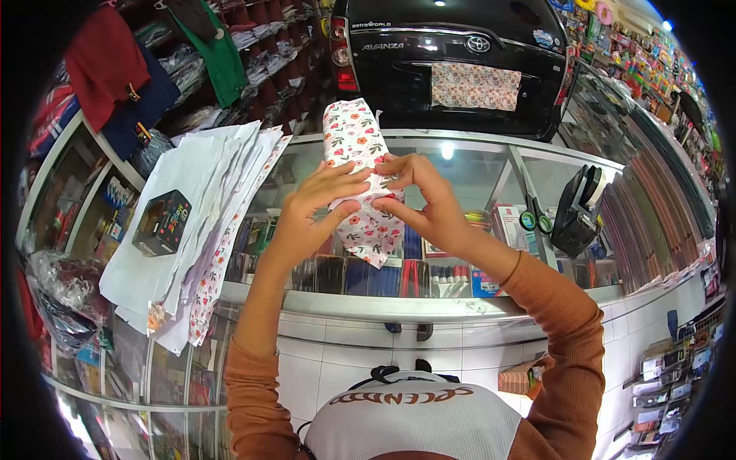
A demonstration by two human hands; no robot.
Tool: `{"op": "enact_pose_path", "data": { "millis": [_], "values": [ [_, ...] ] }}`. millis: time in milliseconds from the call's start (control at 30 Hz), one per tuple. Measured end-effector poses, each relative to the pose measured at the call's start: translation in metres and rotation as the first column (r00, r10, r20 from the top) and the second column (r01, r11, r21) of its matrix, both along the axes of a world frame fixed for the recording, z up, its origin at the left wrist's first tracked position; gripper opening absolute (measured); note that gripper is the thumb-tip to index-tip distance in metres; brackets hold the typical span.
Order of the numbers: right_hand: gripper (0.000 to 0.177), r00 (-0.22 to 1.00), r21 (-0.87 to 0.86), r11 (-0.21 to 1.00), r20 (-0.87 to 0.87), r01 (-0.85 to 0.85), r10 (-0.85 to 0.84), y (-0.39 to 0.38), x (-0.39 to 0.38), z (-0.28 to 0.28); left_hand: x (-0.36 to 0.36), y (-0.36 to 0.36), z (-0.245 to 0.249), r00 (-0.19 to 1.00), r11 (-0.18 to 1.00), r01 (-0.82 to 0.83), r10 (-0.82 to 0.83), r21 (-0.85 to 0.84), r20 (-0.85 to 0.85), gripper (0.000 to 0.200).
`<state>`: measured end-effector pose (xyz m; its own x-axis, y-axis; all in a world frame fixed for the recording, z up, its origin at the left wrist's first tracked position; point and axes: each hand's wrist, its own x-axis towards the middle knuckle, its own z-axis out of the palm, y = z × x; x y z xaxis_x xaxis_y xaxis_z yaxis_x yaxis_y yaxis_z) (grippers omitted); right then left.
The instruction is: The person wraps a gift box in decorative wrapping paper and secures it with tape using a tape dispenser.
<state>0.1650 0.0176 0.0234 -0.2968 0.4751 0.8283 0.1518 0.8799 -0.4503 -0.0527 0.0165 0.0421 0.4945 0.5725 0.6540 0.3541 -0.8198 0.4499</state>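
A long parcel (353,126) in white paper printed with red flowers and dark leaves lies on the glass counter, pointing away from me. Its near end is a loose, creased flap of wrapping paper (372,238) that tapers to a point. My left hand (318,203) holds the parcel from the left, fingers laid across its top and thumb at the fold. From the right, my right hand (423,201) grips the paper with bent fingers, its thumb tip close to the left thumb. What is inside the parcel is hidden.
Left on the counter, a black box (162,222) sits on stacked paper sheets (126,272). To the right are green-handled scissors (535,217) and a black tape dispenser (576,218). A black car's rear (406,73) stands beyond the glass counter (299,165); stacked folders (652,211) line the right.
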Motion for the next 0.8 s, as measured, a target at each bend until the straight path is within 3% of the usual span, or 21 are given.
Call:
{"op": "enact_pose_path", "data": {
  "millis": [133, 233, 333, 433, 467, 500, 567, 600, 700, 733, 800],
  "values": [
    [0.037, 0.995, -0.048, 0.994, -0.024, -0.097, 0.096, 0.004, 0.003, -0.006, 0.001, -0.007, 0.009, 0.998, 0.998, -0.041, 0.043, 0.042, -0.050, 0.032],
    [0.054, 0.993, -0.218, 0.974, -0.115, -0.064, 0.040, -0.012, 0.005, -0.013, 0.003, -0.009, 0.011, 0.998, 0.997, -0.067, 0.067, 0.044, 0.001, 0.029],
    [0.073, 0.957, -0.433, 0.898, 0.285, 0.077, 0.055, -0.021, 0.018, -0.016, -0.010, -0.010, -0.003, 0.982, 0.984, -0.133, 0.116, 0.115, 0.147, 0.027],
    [0.078, 0.918, -0.461, 0.881, 0.296, -0.104, 0.263, -0.022, 0.017, -0.017, -0.028, -0.017, -0.021, 0.934, 0.982, -0.186, 0.164, 0.041, 0.316, 0.032],
    [0.074, 0.923, -0.431, 0.888, 0.253, -0.162, 0.292, -0.020, 0.015, -0.017, -0.032, -0.021, -0.024, 0.912, 0.983, -0.183, 0.180, -0.026, 0.368, 0.034],
    [0.069, 0.916, -0.356, 0.926, 0.316, -0.125, 0.246, -0.018, 0.012, -0.016, -0.036, -0.023, -0.028, 0.886, 0.980, -0.177, 0.199, -0.092, 0.419, 0.036],
    [0.060, 0.892, -0.192, 0.980, 0.430, -0.061, 0.140, -0.015, 0.006, -0.013, -0.041, -0.029, -0.030, 0.884, 0.955, -0.258, 0.293, -0.144, 0.364, 0.051],
    [0.050, 0.917, -0.161, 0.986, 0.383, -0.051, 0.110, -0.014, 0.002, -0.013, -0.039, -0.035, -0.025, 0.886, 0.938, -0.304, 0.343, -0.167, 0.311, 0.055],
    [0.051, 0.965, -0.075, 0.997, 0.262, 0.032, -0.012, 0.000, -0.008, -0.017, -0.029, -0.046, -0.020, 0.899, 0.919, -0.379, 0.394, -0.108, 0.190, 0.065],
    [0.049, 0.986, -0.192, 0.981, 0.165, 0.027, 0.006, 0.003, -0.010, -0.018, -0.027, -0.046, -0.024, 0.901, 0.915, -0.389, 0.402, -0.106, 0.164, 0.063],
    [0.048, 0.983, -0.188, 0.982, 0.184, 0.036, -0.001, 0.005, -0.013, -0.010, -0.024, -0.047, -0.026, 0.903, 0.907, -0.389, 0.410, -0.161, 0.129, 0.056]
  ]
}}
